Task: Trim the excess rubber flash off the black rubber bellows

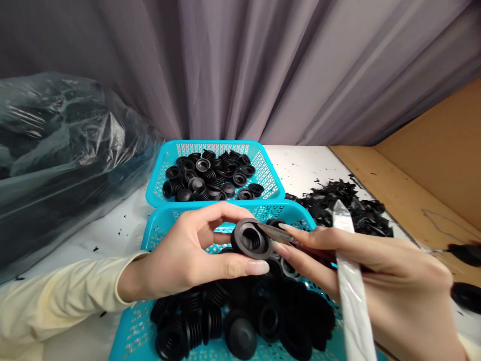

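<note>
A black ribbed rubber bellows (252, 239) with a round open rim is held in my left hand (188, 245), the thumb below and the fingers behind it. My right hand (379, 265) pinches a thin, dark grey pointed piece (277, 232) between thumb and fingertips. That piece touches the bellows at its right rim; I cannot tell whether it is a blade or a flap of rubber. A flat strip wrapped in shiny white (355, 301) passes between the fingers of my right hand. Beneath both hands is a blue basket (131, 331) holding several more black bellows.
Behind stands a second blue basket (276, 183) of black rubber bellows. Black scraps (338, 205) are heaped on the white table (289, 163) to its right. A large clear plastic bag (67, 165) of dark contents sits left. Cardboard (439, 140) lies right, with a grey curtain (233, 70) behind.
</note>
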`<state>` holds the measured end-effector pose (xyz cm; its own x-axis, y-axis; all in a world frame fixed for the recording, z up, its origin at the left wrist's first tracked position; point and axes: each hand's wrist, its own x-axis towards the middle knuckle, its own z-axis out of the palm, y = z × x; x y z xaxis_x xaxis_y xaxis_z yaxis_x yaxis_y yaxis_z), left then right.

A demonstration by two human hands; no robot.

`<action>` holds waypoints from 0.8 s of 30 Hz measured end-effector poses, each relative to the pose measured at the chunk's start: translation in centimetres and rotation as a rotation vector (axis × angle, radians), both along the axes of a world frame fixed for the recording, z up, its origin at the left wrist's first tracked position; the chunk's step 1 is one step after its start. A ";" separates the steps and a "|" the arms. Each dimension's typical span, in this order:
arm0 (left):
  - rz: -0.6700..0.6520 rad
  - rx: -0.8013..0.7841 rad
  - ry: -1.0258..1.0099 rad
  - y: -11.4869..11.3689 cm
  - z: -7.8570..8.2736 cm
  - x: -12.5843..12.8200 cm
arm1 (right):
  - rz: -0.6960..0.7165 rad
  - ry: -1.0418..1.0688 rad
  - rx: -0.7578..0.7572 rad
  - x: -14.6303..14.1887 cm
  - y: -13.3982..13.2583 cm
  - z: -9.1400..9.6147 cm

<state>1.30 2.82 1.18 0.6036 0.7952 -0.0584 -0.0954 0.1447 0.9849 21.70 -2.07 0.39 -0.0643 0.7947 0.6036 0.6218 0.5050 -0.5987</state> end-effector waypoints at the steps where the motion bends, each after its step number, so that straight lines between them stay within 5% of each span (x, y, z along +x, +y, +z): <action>1: -0.001 -0.006 -0.002 0.0 0.0 0.0 | -0.004 -0.024 0.010 0.0 0.0 0.0; 24: 0.032 -0.027 0.016 -0.1 0.2 0.0 | -0.108 -0.183 0.143 -0.9 0.1 -0.3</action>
<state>1.30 2.72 1.34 0.5769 0.8120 -0.0891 -0.0847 0.1680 0.9821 20.77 -1.94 0.07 -0.1026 0.7100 0.6967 0.7682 0.5015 -0.3979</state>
